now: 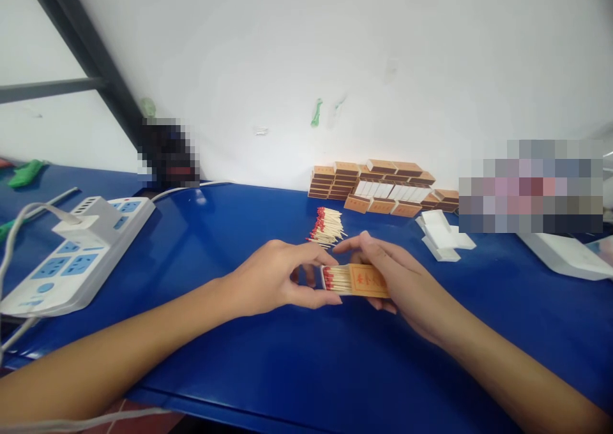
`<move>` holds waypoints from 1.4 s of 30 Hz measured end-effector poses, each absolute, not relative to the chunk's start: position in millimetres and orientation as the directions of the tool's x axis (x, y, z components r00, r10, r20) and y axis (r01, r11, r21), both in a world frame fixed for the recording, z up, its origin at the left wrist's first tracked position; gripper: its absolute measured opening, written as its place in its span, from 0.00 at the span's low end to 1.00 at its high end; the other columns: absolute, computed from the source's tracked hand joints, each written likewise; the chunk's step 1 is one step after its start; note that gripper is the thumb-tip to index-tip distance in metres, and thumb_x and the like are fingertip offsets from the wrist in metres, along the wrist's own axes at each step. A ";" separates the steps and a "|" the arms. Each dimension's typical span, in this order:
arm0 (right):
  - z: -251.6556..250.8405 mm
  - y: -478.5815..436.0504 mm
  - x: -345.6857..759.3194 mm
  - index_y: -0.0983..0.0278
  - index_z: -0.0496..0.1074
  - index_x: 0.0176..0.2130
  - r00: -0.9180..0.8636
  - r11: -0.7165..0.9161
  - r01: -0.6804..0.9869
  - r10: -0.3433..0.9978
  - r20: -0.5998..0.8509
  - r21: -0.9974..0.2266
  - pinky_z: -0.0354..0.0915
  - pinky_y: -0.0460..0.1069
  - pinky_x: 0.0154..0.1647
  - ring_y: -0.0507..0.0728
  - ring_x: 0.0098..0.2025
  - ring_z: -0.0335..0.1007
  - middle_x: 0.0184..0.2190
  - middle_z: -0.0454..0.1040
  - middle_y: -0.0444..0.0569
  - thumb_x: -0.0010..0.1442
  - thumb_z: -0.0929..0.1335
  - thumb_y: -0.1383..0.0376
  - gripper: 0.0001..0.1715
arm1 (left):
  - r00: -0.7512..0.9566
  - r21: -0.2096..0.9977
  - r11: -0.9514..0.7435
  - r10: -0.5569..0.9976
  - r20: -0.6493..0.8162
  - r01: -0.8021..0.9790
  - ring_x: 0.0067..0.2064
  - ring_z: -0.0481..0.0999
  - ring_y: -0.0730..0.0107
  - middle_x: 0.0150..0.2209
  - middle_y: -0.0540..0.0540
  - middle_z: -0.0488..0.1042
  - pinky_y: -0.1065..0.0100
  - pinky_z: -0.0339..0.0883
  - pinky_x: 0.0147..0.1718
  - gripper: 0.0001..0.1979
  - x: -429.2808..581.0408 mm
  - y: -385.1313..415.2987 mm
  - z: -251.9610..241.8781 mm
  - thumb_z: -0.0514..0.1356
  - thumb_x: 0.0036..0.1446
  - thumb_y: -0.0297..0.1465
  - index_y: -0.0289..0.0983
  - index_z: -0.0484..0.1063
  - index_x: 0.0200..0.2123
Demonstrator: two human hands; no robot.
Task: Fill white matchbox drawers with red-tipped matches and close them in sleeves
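Between both hands is a matchbox (368, 281), its orange printed sleeve partly over a white tray full of red-tipped matches. My left hand (278, 277) grips the tray's exposed end between thumb and fingers. Around the sleeve, my right hand (405, 281) is closed, covering its right end. Roughly half of the tray sticks out to the left of the sleeve. Just beyond the hands, a loose pile of red-tipped matches (328, 226) lies on the blue table (230, 370).
Stacked matchboxes (378, 185) stand against the white wall. Several white empty trays (443, 233) lie to the right of them. A white power strip (76, 255) with a plugged-in adapter and cables occupies the left side. Blurred patches hide things at both back corners.
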State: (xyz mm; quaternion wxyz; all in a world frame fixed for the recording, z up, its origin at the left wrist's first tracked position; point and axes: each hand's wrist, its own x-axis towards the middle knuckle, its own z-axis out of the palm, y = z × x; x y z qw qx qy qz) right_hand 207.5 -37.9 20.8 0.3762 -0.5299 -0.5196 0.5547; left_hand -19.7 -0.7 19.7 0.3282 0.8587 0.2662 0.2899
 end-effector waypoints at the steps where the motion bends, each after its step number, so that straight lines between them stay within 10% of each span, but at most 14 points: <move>1: 20.8 -38.3 206.7 0.60 0.77 0.47 -0.144 -0.184 0.117 0.969 -0.200 -0.976 0.53 0.44 0.13 0.50 0.18 0.62 0.22 0.66 0.40 0.64 0.67 0.37 0.32 | 0.699 0.698 -0.662 0.635 0.328 0.274 0.28 0.77 0.76 0.29 0.54 0.81 0.75 0.70 0.29 0.17 -19.5 -1.4 18.7 0.73 0.57 0.37 0.39 0.79 0.47; 10: 20.1 -46.5 193.3 0.59 0.75 0.50 -0.190 -0.385 0.018 0.905 -0.381 -0.923 0.52 0.42 0.14 0.47 0.17 0.61 0.29 0.77 0.45 0.66 0.64 0.37 0.33 | 0.661 0.511 -0.837 0.497 0.562 0.194 0.33 0.80 0.74 0.42 0.50 0.85 0.74 0.73 0.36 0.24 -18.3 -7.2 9.9 0.74 0.54 0.41 0.39 0.77 0.51; 18: 17.0 -62.3 173.6 0.62 0.71 0.42 -0.263 -0.276 -0.026 0.929 -0.260 -0.961 0.55 0.42 0.12 0.50 0.17 0.69 0.28 0.74 0.44 0.66 0.61 0.33 0.37 | 0.647 0.468 -0.870 0.448 0.618 0.155 0.26 0.72 0.75 0.27 0.54 0.74 0.72 0.66 0.25 0.31 -9.1 -6.7 6.0 0.74 0.43 0.56 0.36 0.73 0.37; 26: 23.8 -60.6 178.7 0.58 0.70 0.56 -0.188 -0.331 -0.066 0.931 -0.314 -0.941 0.54 0.41 0.11 0.49 0.16 0.69 0.30 0.74 0.43 0.67 0.61 0.34 0.36 | 0.665 0.095 -0.973 0.213 0.715 0.209 0.30 0.78 0.74 0.31 0.52 0.77 0.71 0.70 0.30 0.26 -6.9 -13.4 13.7 0.68 0.57 0.52 0.35 0.73 0.43; 34: 25.5 -71.4 170.7 0.59 0.71 0.53 -0.284 -0.279 0.023 0.919 -0.274 -0.960 0.61 0.44 0.12 0.51 0.16 0.67 0.23 0.70 0.40 0.66 0.62 0.34 0.37 | 0.662 0.070 -0.980 0.179 0.728 0.188 0.23 0.69 0.76 0.23 0.55 0.68 0.68 0.59 0.22 0.28 2.0 -16.5 8.8 0.66 0.58 0.54 0.37 0.64 0.25; 42: 29.0 -47.9 195.1 0.60 0.70 0.55 -0.213 -0.283 -0.075 0.941 -0.262 -0.956 0.58 0.44 0.12 0.51 0.15 0.66 0.23 0.72 0.41 0.68 0.57 0.34 0.38 | 0.639 -0.042 -0.955 0.163 0.752 0.292 0.33 0.81 0.70 0.34 0.48 0.81 0.68 0.74 0.32 0.23 -2.8 -10.4 29.4 0.67 0.63 0.49 0.35 0.75 0.48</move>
